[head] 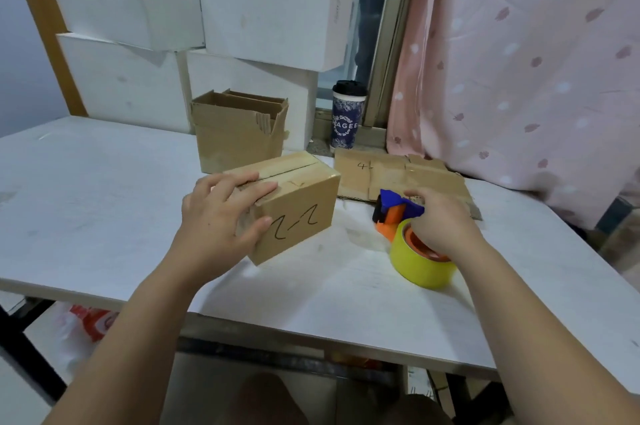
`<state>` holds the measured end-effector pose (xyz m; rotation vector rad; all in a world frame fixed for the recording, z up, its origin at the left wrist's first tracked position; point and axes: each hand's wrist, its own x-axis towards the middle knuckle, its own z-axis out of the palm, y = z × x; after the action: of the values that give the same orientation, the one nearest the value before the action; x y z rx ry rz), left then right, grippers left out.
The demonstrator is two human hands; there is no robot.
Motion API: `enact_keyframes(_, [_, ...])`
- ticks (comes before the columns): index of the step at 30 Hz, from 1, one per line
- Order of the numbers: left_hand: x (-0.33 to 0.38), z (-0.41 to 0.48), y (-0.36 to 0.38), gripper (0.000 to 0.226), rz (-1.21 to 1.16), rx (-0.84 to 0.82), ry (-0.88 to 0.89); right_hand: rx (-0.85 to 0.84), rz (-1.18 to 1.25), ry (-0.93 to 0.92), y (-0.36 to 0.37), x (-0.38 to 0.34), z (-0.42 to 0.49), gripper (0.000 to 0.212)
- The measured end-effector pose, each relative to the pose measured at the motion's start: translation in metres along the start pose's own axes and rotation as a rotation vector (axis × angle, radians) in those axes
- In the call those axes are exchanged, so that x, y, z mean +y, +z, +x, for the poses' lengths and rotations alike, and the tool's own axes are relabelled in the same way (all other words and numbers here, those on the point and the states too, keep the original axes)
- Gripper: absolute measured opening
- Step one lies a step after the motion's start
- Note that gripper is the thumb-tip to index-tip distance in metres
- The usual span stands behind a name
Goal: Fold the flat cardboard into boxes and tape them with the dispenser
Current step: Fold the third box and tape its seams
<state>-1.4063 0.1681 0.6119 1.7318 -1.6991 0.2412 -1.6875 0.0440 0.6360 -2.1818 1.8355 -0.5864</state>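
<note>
At centre frame, our left hand grips the near corner of the folded box, fingers over its top, thumb on its marked face. To the right, our right hand clasps the tape dispenser, hiding its handle, on the white table. Flat cardboard lies just behind; an open box and a cup stand farther back.

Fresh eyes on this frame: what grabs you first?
The yellow tape roll on the blue-and-orange tape dispenser, gripped by the right hand at the right of the table, is the brightest thing. In the centre, the left hand holds a closed box marked in black pen. Behind it stands an open box, and flat cardboard lies beyond the dispenser.
</note>
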Motion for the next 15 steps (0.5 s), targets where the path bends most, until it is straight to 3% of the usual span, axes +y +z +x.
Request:
enact_keyframes(6, [0.024,0.003,0.014,0.071,0.276,-0.096,0.102,-0.065,0.031,-0.036,-0.002,0.012,0.001,0.059])
enact_keyframes(10, [0.028,0.006,0.017,0.078,0.302,-0.105,0.121,-0.140,0.161,-0.075,-0.010,0.014,-0.001,0.041])
enact_keyframes(12, [0.028,0.007,0.015,0.082,0.304,-0.132,0.139,-0.254,0.089,-0.084,-0.013,0.012,-0.005,0.058])
enact_keyframes(15, [0.031,0.009,0.016,0.082,0.340,-0.146,0.148,-0.424,-0.253,-0.047,-0.008,0.006,-0.009,0.089])
